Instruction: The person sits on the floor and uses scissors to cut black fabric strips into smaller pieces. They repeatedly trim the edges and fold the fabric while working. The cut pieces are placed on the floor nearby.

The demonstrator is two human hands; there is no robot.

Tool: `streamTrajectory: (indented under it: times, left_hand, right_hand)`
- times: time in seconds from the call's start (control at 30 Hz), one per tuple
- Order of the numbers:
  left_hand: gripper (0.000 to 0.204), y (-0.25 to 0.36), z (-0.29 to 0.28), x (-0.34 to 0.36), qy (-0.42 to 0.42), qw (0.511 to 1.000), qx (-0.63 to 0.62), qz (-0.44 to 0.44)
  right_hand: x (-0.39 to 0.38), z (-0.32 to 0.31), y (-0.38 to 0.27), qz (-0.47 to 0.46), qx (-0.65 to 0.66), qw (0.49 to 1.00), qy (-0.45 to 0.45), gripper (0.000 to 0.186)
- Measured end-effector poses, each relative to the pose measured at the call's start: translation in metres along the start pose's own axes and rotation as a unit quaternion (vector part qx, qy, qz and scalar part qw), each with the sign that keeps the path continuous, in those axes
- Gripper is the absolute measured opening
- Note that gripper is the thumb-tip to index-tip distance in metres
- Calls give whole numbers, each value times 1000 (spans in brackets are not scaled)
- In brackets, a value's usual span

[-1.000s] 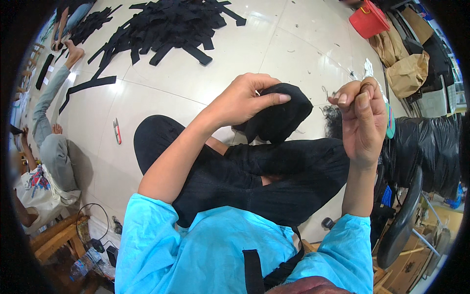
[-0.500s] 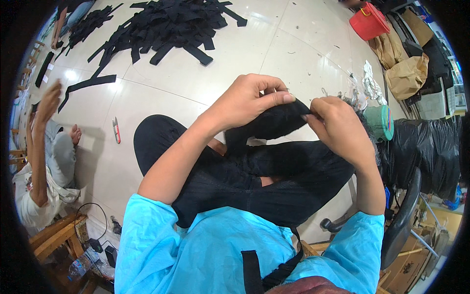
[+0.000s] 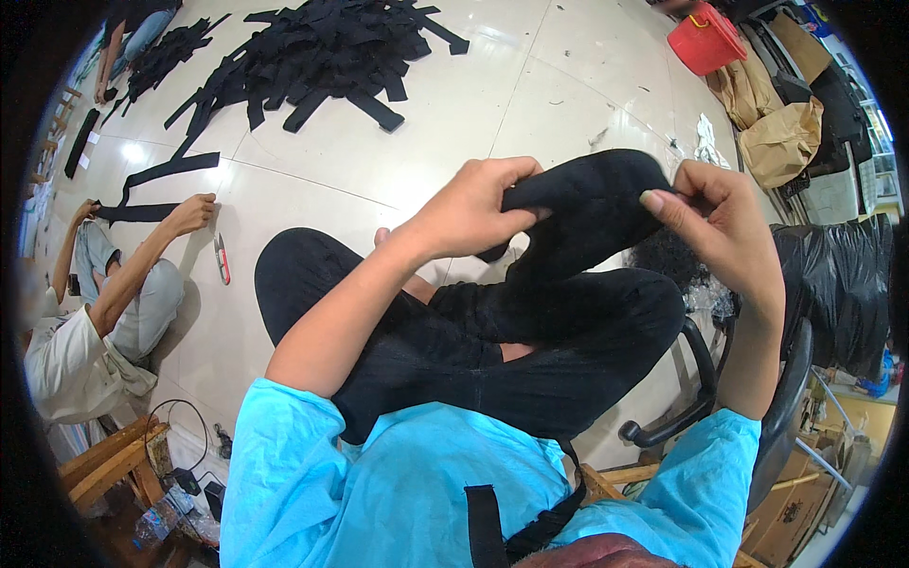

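Observation:
Above my crossed legs (image 3: 454,331) I hold a black fabric strip (image 3: 592,222) that curves over and hangs down in the middle. My left hand (image 3: 478,208) pinches its left part between thumb and fingers. At the strip's right end, my right hand (image 3: 715,222) grips the edge, thumb on top and fingers partly hidden behind. Dark trousers lie right under the cloth, so its lower edge is hard to make out.
A pile of black strips (image 3: 322,57) covers the floor ahead. Red-handled thread snips (image 3: 222,259) lie at the left. Beside them a seated person (image 3: 104,312) stretches another black strip (image 3: 142,212). A red bucket (image 3: 706,40) and black plastic bags (image 3: 833,284) stand at right.
My right hand has moved right, and the black strip is spread wider between my hands. The person at left has lowered an arm and now holds a strip with both hands.

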State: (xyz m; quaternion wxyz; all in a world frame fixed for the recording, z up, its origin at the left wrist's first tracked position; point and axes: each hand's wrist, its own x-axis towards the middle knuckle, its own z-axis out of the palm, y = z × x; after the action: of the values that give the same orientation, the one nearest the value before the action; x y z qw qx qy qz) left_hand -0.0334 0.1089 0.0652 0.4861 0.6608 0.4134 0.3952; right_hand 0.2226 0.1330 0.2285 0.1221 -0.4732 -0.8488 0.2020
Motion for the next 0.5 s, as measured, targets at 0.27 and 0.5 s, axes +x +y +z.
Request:
streamTrajectory:
  times: [0.27, 0.5]
  left_hand:
    - [40, 9, -42, -12, -166, 981, -82, -52]
    - [47, 14, -60, -23, -199, 960, -173, -90]
  right_hand:
    - [-5, -17, 39, 13, 13, 998, -59, 54]
    - [-21, -18, 94, -25, 147, 985, -87, 54]
